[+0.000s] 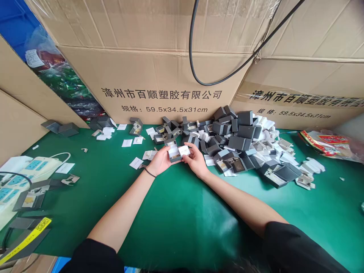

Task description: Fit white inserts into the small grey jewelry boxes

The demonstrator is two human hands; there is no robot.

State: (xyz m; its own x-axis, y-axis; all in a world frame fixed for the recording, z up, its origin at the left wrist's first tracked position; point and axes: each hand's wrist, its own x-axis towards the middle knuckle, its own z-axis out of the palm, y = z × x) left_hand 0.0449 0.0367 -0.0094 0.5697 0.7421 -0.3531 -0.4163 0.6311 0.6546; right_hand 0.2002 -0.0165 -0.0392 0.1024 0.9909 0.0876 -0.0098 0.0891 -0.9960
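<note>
My left hand (160, 160) grips a small dark grey hinged box (174, 152), its lid up and a pale lining inside. A small white card (184, 150) with faint print is pinched in my right hand (196, 161), right beside the box's opening. Both hands meet over the middle of the green table (176, 212). Behind and to the right of them lies a heap of similar dark boxes (239, 142), many open, mixed with torn white inserts (267, 132). Loose white cards (136, 163) lie to the left of my left hand.
Large cardboard cartons (159, 76) wall off the back. A black cable (199, 80) hangs in front of them. At left sits a white power strip (34, 167), with an open box (30, 199) and a yellow strap (27, 240) nearby. A red plastic packet (327, 142) lies far right.
</note>
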